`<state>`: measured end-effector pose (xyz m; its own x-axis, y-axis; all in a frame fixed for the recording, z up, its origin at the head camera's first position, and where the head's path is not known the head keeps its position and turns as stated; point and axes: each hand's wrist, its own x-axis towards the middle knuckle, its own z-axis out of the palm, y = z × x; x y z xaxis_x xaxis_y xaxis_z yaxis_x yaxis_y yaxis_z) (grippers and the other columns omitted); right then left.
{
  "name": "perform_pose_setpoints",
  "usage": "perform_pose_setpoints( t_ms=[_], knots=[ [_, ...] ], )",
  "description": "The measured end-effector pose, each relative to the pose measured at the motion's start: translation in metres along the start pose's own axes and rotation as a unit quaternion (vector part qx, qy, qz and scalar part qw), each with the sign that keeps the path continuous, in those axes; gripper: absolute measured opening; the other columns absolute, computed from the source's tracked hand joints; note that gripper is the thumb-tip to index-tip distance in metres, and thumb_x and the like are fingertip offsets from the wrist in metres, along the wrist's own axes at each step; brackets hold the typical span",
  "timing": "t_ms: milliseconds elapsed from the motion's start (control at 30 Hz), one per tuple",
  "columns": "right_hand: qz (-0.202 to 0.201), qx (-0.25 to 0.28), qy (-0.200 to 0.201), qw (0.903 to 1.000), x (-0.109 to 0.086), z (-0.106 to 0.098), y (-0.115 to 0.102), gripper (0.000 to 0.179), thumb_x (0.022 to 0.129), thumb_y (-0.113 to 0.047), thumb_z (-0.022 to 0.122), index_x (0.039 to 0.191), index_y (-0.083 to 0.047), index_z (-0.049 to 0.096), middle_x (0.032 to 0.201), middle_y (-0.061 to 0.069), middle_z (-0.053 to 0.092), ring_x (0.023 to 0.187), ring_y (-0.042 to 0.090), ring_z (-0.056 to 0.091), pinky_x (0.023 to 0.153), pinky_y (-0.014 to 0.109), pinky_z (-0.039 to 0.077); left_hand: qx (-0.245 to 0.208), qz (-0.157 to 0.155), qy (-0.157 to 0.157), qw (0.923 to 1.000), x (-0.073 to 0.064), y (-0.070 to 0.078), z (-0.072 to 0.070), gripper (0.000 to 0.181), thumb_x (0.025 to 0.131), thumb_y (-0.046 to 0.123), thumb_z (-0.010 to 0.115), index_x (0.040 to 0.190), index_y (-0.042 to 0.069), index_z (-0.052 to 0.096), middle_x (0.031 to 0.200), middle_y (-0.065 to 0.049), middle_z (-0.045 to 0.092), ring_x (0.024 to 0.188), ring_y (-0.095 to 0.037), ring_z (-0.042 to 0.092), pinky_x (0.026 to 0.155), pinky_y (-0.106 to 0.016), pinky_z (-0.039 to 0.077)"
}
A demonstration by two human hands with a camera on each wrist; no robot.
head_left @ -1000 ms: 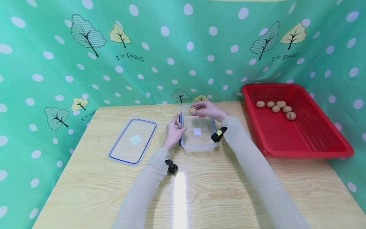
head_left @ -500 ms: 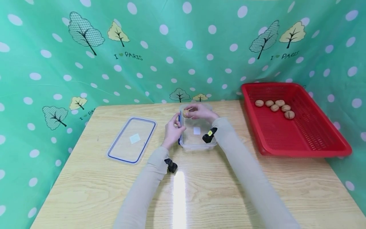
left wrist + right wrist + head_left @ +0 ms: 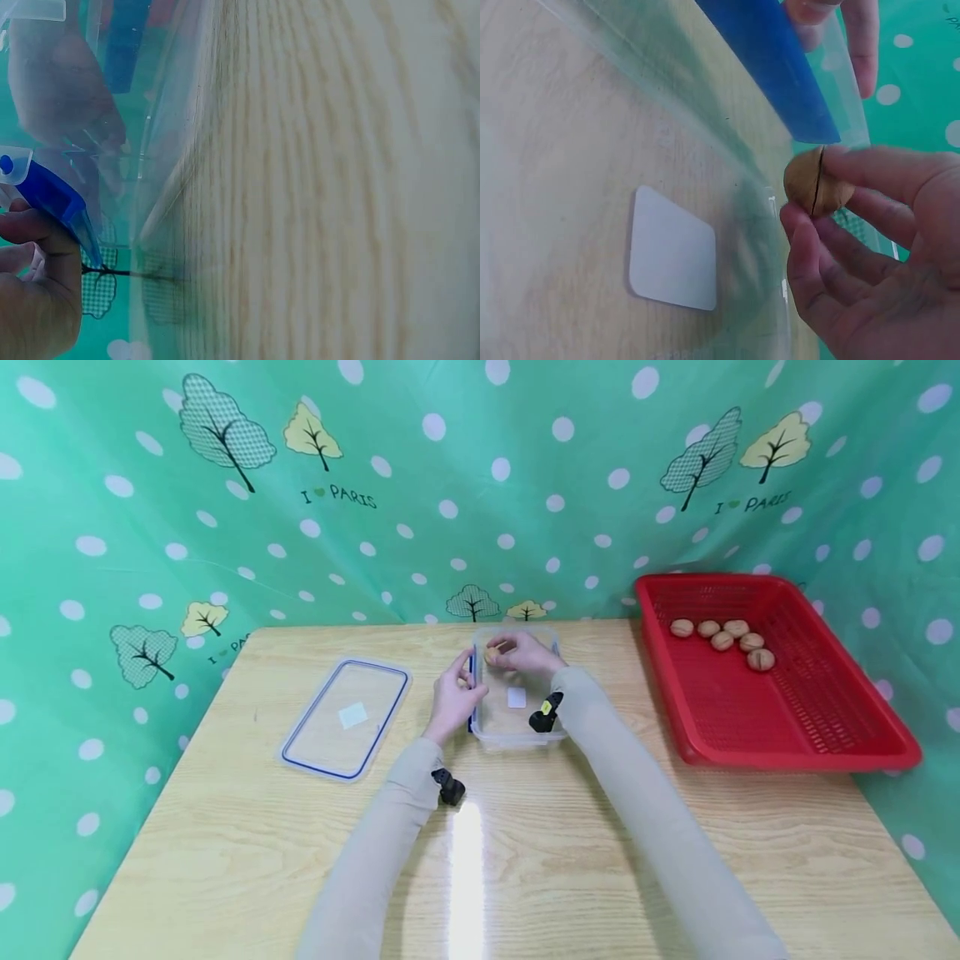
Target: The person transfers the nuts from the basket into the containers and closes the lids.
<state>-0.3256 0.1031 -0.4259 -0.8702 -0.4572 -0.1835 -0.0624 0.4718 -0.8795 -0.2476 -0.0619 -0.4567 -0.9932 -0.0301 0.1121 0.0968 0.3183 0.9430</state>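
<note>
My right hand pinches a walnut between thumb and fingertips. It holds it at the far left corner of a clear plastic container, within the walls as seen from above. A white square label shows on the container's bottom. My left hand grips the container's left side, fingers curled at the rim by a blue latch. Through the clear wall, the left wrist view shows the right hand blurred.
A clear lid with a blue seal lies flat on the wooden table, left of the container. At the right stands a red plastic basket with several walnuts near its back. A green patterned curtain hangs behind.
My right hand has carried the walnut left across the container to its far left corner, then slightly lower. The left hand stays at the container's side. The head view has tilted slightly.
</note>
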Motion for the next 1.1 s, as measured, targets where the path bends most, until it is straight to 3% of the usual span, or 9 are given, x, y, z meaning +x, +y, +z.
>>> perform_pose_setpoints(
  t_ms=[333,633,933,1100],
  knots=[
    [0.012,-0.023,0.010,0.9996,0.001,-0.001,0.001,0.043,0.090,-0.002,0.060,0.132,0.001,0.054,0.129,0.022,0.054,0.118,0.033,0.051,0.103,0.044,0.038,0.001,0.002,0.001,1.0000,0.001,-0.001,-0.001,0.070,0.077,-0.003,0.064,0.144,0.009,0.046,0.081,-0.002,0.050,0.052,-0.007,0.043,0.048,-0.019,0.040],
    [0.016,0.015,0.017,0.9996,-0.005,-0.003,-0.002,0.044,0.088,0.001,0.059,0.132,0.003,0.053,0.130,0.021,0.053,0.116,0.033,0.052,0.099,0.041,0.043,-0.006,-0.001,-0.003,1.0000,-0.001,0.000,0.001,0.072,0.078,-0.003,0.064,0.145,0.010,0.045,0.082,-0.001,0.051,0.051,-0.005,0.042,0.047,-0.018,0.040],
    [-0.045,0.046,0.043,0.9970,-0.021,-0.011,-0.017,0.039,0.090,-0.004,0.060,0.128,0.005,0.057,0.130,0.020,0.053,0.113,0.031,0.052,0.095,0.040,0.046,0.019,0.006,-0.005,0.9998,-0.002,0.001,0.001,0.070,0.077,-0.002,0.065,0.143,0.010,0.048,0.080,-0.001,0.051,0.054,-0.007,0.044,0.047,-0.019,0.038],
    [-0.085,0.044,0.034,0.9948,-0.034,-0.020,-0.031,0.036,0.090,-0.006,0.059,0.124,0.004,0.059,0.125,0.019,0.055,0.108,0.029,0.055,0.091,0.036,0.049,0.019,0.007,-0.001,0.9998,-0.004,0.003,0.003,0.069,0.078,-0.002,0.065,0.143,0.009,0.047,0.080,-0.002,0.051,0.056,-0.009,0.045,0.049,-0.020,0.039]
  ],
)
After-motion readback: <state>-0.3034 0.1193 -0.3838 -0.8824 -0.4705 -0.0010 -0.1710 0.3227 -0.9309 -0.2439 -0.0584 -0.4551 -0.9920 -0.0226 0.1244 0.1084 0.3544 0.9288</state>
